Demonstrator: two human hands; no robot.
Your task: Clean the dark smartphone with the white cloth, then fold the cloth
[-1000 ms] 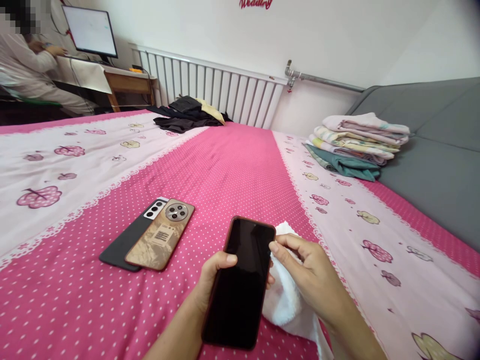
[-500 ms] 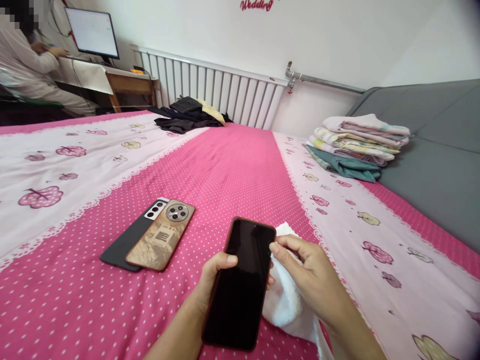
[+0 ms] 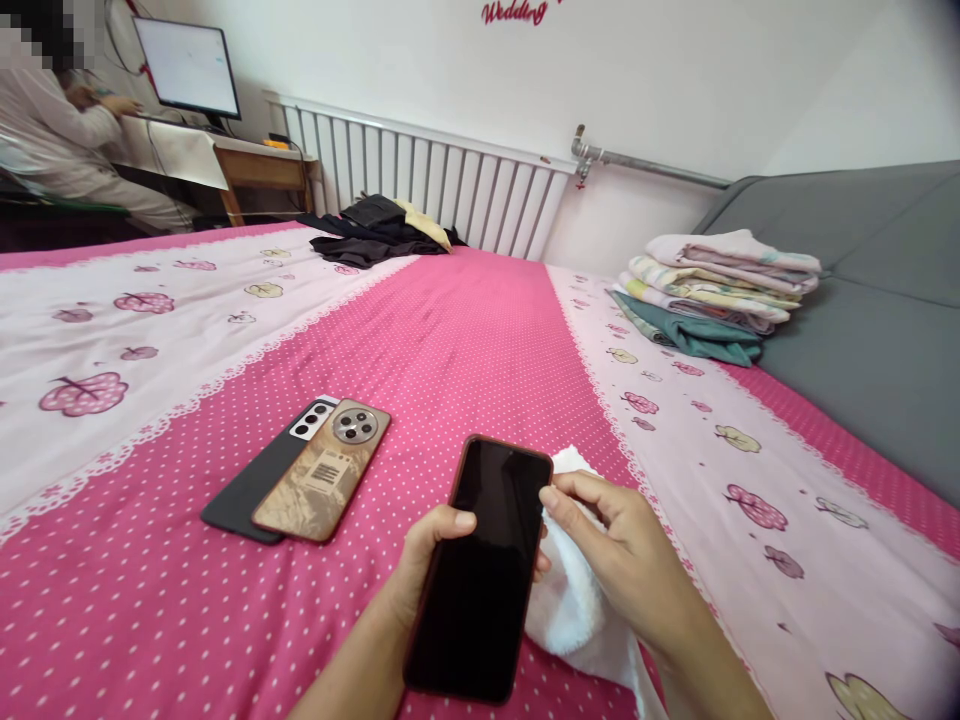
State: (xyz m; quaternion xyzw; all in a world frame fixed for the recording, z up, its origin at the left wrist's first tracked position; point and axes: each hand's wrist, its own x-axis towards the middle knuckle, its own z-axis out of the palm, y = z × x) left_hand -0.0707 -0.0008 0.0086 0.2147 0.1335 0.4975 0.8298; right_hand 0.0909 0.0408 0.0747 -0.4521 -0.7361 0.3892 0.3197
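Observation:
A smartphone (image 3: 484, 580) with a dark screen and a reddish-brown edge lies in my left hand (image 3: 427, 550). The thumb rests on its glass and the fingers wrap behind it, their tips showing at the right edge. My right hand (image 3: 622, 550) is closed on a white cloth (image 3: 574, 610), its thumb and forefinger at the phone's upper right edge. The cloth hangs below that hand, partly behind the phone. To the left, a gold-brown phone (image 3: 322, 475) lies back up, overlapping a dark grey phone (image 3: 255, 485), on the bed.
Pink polka-dot bedding (image 3: 480, 320) spreads all around. Folded fabrics (image 3: 720, 290) are stacked by the grey headboard (image 3: 885, 300). Dark clothes (image 3: 375, 230) lie near the radiator (image 3: 420, 170). At far left a person (image 3: 67, 130) sits at a desk with a monitor (image 3: 187, 65).

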